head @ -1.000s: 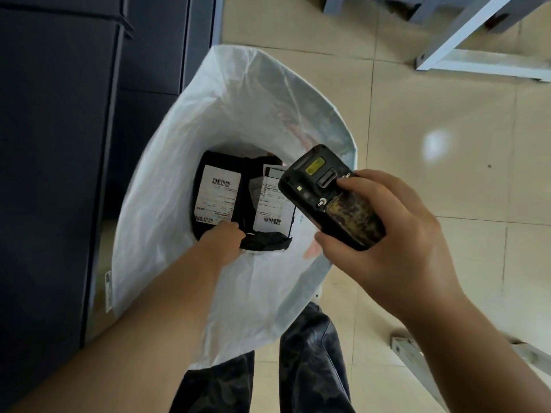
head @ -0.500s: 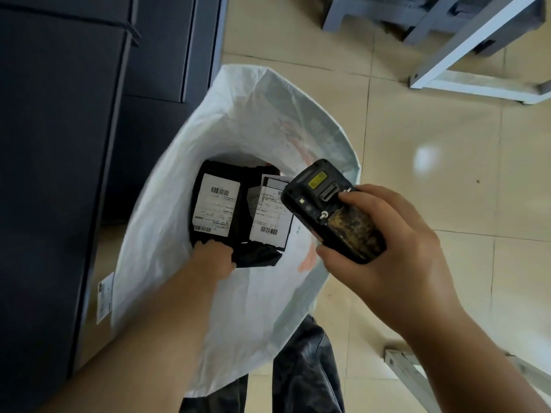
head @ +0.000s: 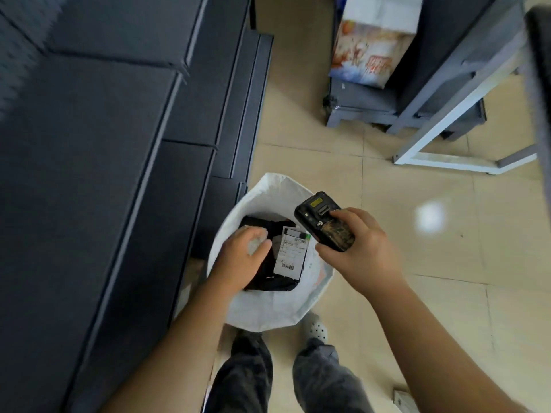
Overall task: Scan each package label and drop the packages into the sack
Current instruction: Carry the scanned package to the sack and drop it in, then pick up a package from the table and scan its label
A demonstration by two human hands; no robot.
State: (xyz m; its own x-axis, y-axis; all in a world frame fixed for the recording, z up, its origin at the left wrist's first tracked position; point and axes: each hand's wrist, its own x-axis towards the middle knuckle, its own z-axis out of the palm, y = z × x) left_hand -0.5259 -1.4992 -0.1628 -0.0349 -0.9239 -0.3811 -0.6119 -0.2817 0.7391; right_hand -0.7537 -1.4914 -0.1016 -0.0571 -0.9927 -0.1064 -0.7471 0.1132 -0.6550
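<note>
A white woven sack (head: 268,317) stands open on the tiled floor in front of my feet. Inside lie black packages; one shows a white barcode label (head: 290,254) facing up. My left hand (head: 238,263) hovers over the sack's left side with loosely spread fingers, blurred, covering the other package; it seems to hold nothing. My right hand (head: 360,251) grips a black handheld scanner (head: 323,220) above the sack's right rim, its head pointing away to the upper left.
Dark blue cabinets (head: 89,174) run along the whole left side, touching the sack. A grey low rack with a colourful printed bag (head: 369,49) stands at the back right. A white table frame (head: 447,162) crosses the floor there. My legs and a white shoe (head: 316,327) are below.
My view has pulled back and up, so the sack looks smaller. My left hand has risen from the bottom of the sack and now covers the left package. The scanner stays in my right hand.
</note>
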